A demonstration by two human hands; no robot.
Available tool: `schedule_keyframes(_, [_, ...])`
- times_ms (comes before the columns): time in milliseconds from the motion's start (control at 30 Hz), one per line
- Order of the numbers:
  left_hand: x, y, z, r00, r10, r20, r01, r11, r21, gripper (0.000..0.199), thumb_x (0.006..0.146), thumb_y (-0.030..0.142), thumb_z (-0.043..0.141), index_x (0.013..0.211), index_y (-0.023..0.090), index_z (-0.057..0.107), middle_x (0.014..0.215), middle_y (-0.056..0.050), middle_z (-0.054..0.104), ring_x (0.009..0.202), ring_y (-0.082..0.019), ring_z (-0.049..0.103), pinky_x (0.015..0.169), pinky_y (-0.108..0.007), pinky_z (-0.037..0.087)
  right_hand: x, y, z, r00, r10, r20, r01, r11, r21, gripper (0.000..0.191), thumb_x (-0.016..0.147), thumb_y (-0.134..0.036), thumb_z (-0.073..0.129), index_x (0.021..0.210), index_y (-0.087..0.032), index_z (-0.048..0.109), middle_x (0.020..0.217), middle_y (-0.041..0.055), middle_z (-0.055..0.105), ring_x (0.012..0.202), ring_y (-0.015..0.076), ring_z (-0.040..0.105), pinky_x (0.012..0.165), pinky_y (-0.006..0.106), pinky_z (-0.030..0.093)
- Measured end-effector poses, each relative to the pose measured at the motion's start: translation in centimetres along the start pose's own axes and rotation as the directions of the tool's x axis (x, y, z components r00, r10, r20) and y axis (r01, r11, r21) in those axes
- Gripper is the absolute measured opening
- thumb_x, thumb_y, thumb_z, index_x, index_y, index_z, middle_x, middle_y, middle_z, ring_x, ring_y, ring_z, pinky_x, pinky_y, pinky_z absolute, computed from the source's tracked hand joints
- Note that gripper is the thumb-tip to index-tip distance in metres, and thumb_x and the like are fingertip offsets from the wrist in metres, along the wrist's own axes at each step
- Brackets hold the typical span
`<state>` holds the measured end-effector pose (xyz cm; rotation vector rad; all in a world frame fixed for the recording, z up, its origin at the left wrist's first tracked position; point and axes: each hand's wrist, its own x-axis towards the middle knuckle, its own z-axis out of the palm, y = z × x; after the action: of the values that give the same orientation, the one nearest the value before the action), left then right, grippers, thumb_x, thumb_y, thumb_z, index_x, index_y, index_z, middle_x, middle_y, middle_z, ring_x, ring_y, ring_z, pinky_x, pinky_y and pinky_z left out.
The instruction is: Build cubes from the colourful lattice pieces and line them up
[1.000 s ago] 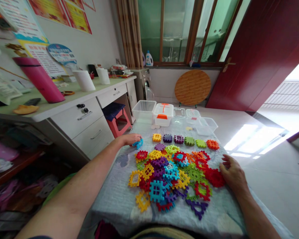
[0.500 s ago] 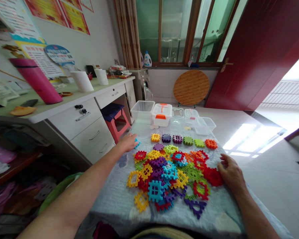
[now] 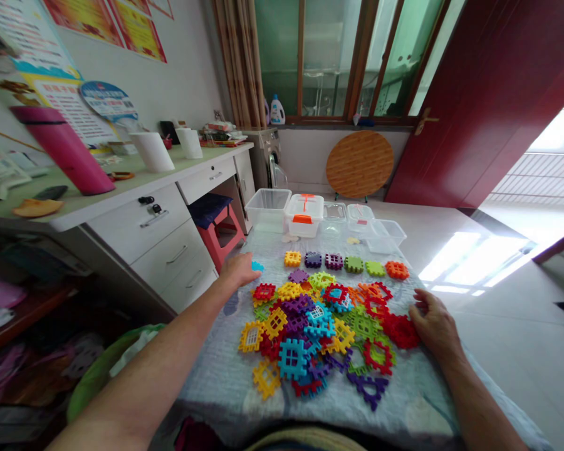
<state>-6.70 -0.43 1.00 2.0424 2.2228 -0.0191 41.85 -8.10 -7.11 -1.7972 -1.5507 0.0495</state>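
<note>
My left hand is at the left end of a row of plastic interlocking blocks, its fingers closed at the left edge of a light blue block. The fingertips are partly hidden. In the row stand a yellow block, a dark blue block, a purple block, green ones and an orange block. My right hand rests on the cloth, fingers loosely bent and apart, beside a red block. A mixed heap of window-like blocks lies between the hands.
Clear plastic boxes stand along the table's far edge, among them a lidded box with orange clips and an open bin. A white desk and a pink stool are at the left. The cloth-covered table ends near my right arm.
My left hand has drawn slightly to the left and more of the light blue block shows. My right hand and the heap stay as they were. The view has shifted slightly.
</note>
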Motion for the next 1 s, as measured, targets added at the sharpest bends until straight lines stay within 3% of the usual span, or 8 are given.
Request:
schedule_keyframes(233, [-0.3, 0.3, 0.2, 1.0, -0.005, -0.007, 0.005, 0.999, -0.034, 0.049, 0.067, 0.044, 0.067, 0.104, 0.012, 0.06, 0.108, -0.023, 0.066, 0.101, -0.042, 0.061, 0.075, -0.047, 0.047, 0.0, -0.2, -0.1, 1.0, 0.01, 0.003, -0.01, 1.0, -0.008, 0.043, 0.074, -0.036, 0.049, 0.111, -0.017, 0.059, 0.095, 0.0096, 0.065, 0.079, 0.0223, 0.064, 0.079, 0.039, 0.053])
schedule_keyframes(367, [0.0, 0.1, 0.6, 0.999, 0.029, -0.015, -0.029, 0.999, -0.032, 0.054, 0.065, 0.035, 0.067, 0.113, 0.014, 0.057, 0.106, -0.022, 0.068, 0.099, -0.039, 0.062, 0.076, -0.045, 0.048, 0.0, -0.2, -0.1, 1.0, 0.023, 0.014, -0.023, 1.0, -0.003, 0.043, 0.074, -0.037, 0.049, 0.111, -0.017, 0.059, 0.095, 0.0098, 0.065, 0.08, 0.0227, 0.064, 0.08, 0.04, 0.053])
schedule_keyframes(500, [1.1, 0.3, 0.4, 0.993, 0.113, -0.046, -0.114, 0.993, -0.02, 0.071, 0.062, 0.035, 0.067, 0.129, 0.017, 0.048, 0.111, -0.017, 0.067, 0.103, -0.034, 0.062, 0.084, -0.041, 0.046, 0.0, 0.0, 0.0, 0.999, 0.02, 0.024, -0.02, 1.0, -0.002, 0.043, 0.074, -0.038, 0.049, 0.111, -0.017, 0.058, 0.095, 0.0094, 0.064, 0.081, 0.0229, 0.064, 0.081, 0.04, 0.053])
schedule_keyframes(633, [2.8, 1.5, -0.5, 0.954, 0.289, -0.084, -0.291, 0.957, -0.017, 0.08, 0.063, 0.034, 0.065, 0.137, 0.017, 0.04, 0.118, -0.011, 0.065, 0.109, -0.028, 0.059, 0.092, -0.034, 0.043, 0.1, 0.1, 0.0, 0.999, 0.024, 0.033, -0.024, 1.0, 0.001, 0.045, 0.074, -0.038, 0.05, 0.112, -0.016, 0.058, 0.096, 0.0098, 0.064, 0.082, 0.0229, 0.064, 0.082, 0.039, 0.053])
schedule_keyframes(767, [4.7, 2.9, -0.7, 0.916, 0.4, -0.027, -0.4, 0.916, -0.001, 0.075, 0.061, 0.025, 0.065, 0.133, 0.016, 0.046, 0.123, -0.01, 0.062, 0.113, -0.027, 0.056, 0.095, -0.031, 0.042, 0.1, 0.0, 0.0, 0.999, 0.032, 0.028, -0.032, 0.999, 0.003, 0.045, 0.074, -0.039, 0.049, 0.111, -0.016, 0.059, 0.095, 0.0098, 0.065, 0.081, 0.0228, 0.064, 0.081, 0.039, 0.053])
schedule_keyframes(1000, [7.0, 3.3, 0.6, 0.889, 0.438, 0.134, -0.445, 0.895, 0.025, 0.057, 0.053, 0.017, 0.066, 0.109, 0.018, 0.064, 0.113, -0.008, 0.065, 0.103, -0.027, 0.059, 0.089, -0.031, 0.046, 0.1, 0.0, 0.1, 0.999, 0.038, 0.023, -0.038, 0.999, 0.0, 0.044, 0.073, -0.039, 0.049, 0.11, -0.017, 0.059, 0.096, 0.0093, 0.065, 0.082, 0.0223, 0.065, 0.08, 0.038, 0.053])
